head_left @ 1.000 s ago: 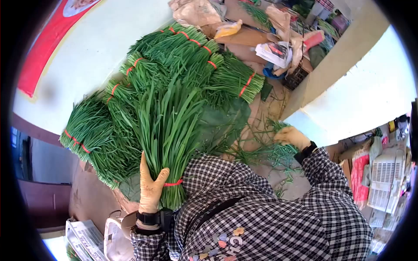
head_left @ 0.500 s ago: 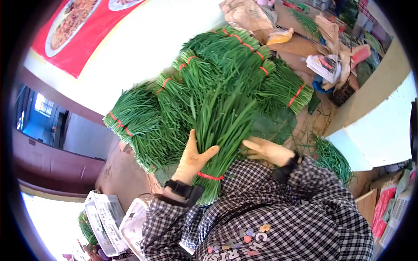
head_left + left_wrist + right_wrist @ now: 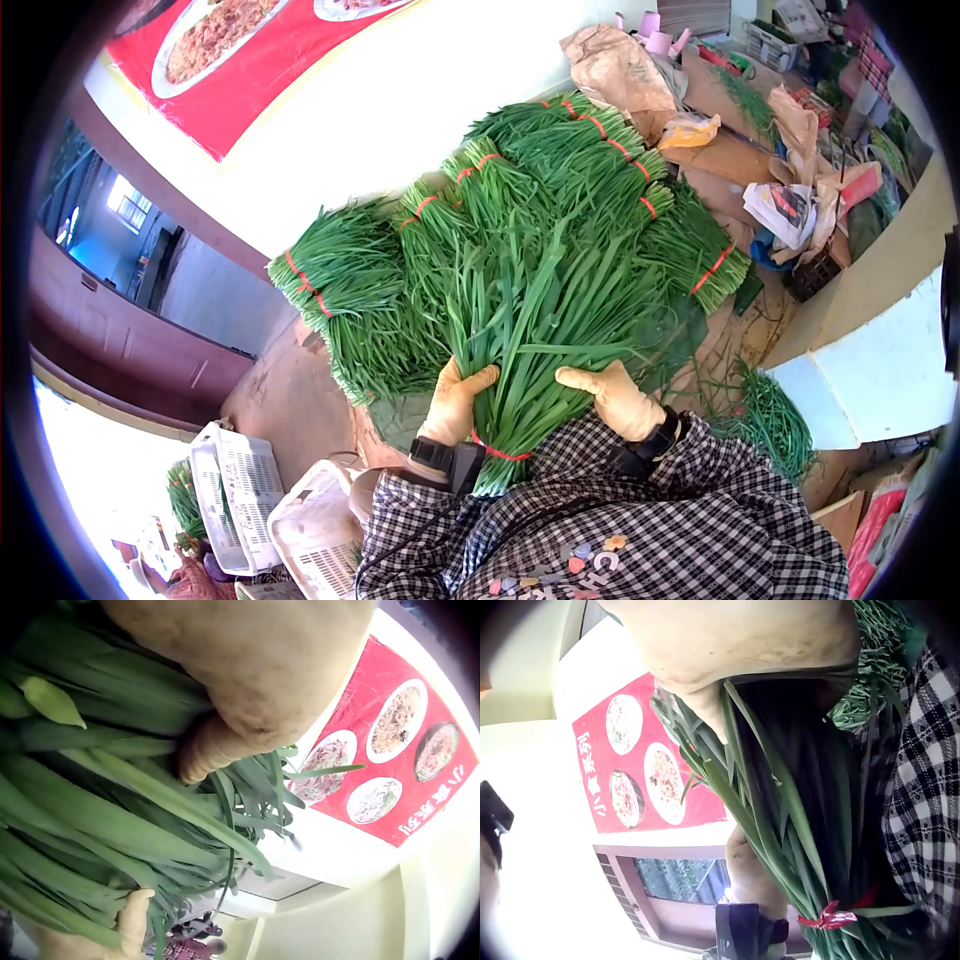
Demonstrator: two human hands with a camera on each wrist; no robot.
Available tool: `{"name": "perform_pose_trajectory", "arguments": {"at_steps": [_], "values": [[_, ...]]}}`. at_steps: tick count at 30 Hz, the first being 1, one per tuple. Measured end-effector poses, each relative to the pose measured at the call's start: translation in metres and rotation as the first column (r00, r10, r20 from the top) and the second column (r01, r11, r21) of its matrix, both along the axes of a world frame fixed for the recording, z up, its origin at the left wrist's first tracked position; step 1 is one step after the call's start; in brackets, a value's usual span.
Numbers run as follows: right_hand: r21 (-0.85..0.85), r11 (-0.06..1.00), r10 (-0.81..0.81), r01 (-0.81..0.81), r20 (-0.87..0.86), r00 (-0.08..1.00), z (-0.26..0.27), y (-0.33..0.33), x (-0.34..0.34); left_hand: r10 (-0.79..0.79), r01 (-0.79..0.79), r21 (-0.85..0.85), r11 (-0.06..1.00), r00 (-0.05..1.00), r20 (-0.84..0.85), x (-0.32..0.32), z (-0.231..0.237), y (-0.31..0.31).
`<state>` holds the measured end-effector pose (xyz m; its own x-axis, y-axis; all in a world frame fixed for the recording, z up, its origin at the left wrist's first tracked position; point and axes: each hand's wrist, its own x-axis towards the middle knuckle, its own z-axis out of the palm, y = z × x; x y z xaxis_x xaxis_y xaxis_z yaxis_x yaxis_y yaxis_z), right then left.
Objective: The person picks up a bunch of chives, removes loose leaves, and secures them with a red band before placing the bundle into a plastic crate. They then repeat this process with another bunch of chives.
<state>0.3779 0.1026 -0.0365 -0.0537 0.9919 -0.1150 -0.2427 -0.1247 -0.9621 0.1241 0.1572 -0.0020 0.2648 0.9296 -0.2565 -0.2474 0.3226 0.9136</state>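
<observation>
A loose-leaved bunch of long green leaves, tied low with a red band, stands upright before the person's body. The gloved left hand grips its left side, thumb in front and fingers hidden behind the leaves. Opposite it, the gloved right hand holds the right side, thumb across the outer leaves. In the left wrist view the left thumb presses on broad leaves. The right wrist view has the right hand around the leaves, above the red tie.
Several red-banded green bundles lie piled beyond the hands. Loose green stalks are at the right, by a pale block. White plastic crates stand lower left. Paper and cardboard litter the back right.
The right hand has come in from the loose stalks at the right to the bunch's right side. The bunch's leaves have spread wider. The head view has shifted.
</observation>
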Motion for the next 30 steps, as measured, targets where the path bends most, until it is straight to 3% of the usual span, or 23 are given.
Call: {"name": "perform_pose_trajectory", "arguments": {"at_steps": [3,7,9,10,11,12,13,14,15,19,21,23,25,26,28,30], "values": [[-0.028,1.0,0.003,-0.001,0.073,0.997,0.003,-0.001,0.001,0.008,-0.008,-0.002,1.0,1.0,0.023,-0.001,0.001,-0.002],[0.039,0.997,0.063,-0.061,-0.034,0.997,0.0,-0.001,0.007,0.036,-0.033,0.054,0.998,0.998,-0.047,0.002,0.007,-0.008],[0.353,0.911,0.14,-0.214,0.223,0.965,-0.007,0.007,0.012,0.082,-0.042,0.214,0.976,0.98,-0.182,0.012,0.015,-0.016],[0.439,0.85,0.093,-0.291,0.419,0.903,-0.008,0.008,0.02,0.135,-0.004,0.393,0.92,0.942,-0.307,0.018,0.019,-0.021],[0.444,0.847,0.089,-0.291,0.421,0.903,-0.009,0.012,0.014,0.21,0.059,0.549,0.833,0.886,-0.414,0.027,0.029,-0.028],[0.481,0.841,-0.063,-0.248,0.542,0.838,-0.014,0.019,0.006,0.384,0.233,0.712,0.662,0.711,-0.589,0.036,0.044,-0.038],[0.522,0.827,-0.214,-0.211,0.638,0.74,-0.017,0.022,0.003,0.555,0.437,0.789,0.431,0.561,-0.614,0.048,0.059,-0.044],[0.24,0.913,0.027,-0.331,0.774,0.632,-0.02,0.021,0.01,0.502,0.55,0.695,0.463,0.483,-0.717,0.063,0.083,-0.055],[0.224,0.916,0.037,-0.333,0.78,0.625,-0.025,0.023,0.012,0.447,0.651,0.584,0.485,0.389,-0.805,0.075,0.101,-0.064],[0.25,0.925,0.004,-0.286,0.747,0.665,-0.047,0.022,0.018,0.179,0.787,0.508,0.349,0.477,-0.861,0.079,0.104,-0.076],[0.265,0.928,-0.011,-0.262,0.722,0.692,-0.05,0.022,0.021,0.328,0.65,0.707,0.279,0.627,-0.707,0.065,0.09,-0.075],[0.269,0.932,-0.017,-0.244,0.704,0.71,-0.054,0.022,0.023,0.466,0.517,0.794,0.319,0.644,-0.606,0.046,0.084,-0.064],[0.273,0.935,-0.022,-0.228,0.683,0.73,-0.056,0.022,0.026,0.493,0.367,0.774,0.516,0.612,-0.619,0.034,0.067,-0.05],[0.271,0.937,-0.022,-0.221,0.676,0.736,-0.057,0.022,0.027,0.493,0.368,0.774,0.515,0.612,-0.619,0.028,0.053,-0.044],[0.266,0.941,-0.02,-0.21,0.661,0.75,-0.058,0.021,0.028,0.235,0.264,0.552,0.791,0.702,-0.672,0.017,0.031,-0.035],[0.264,0.945,-0.023,-0.195,0.645,0.764,-0.059,0.021,0.03,0.266,0.326,0.59,0.739,0.664,-0.699,0.02,0.036,-0.025]]}}
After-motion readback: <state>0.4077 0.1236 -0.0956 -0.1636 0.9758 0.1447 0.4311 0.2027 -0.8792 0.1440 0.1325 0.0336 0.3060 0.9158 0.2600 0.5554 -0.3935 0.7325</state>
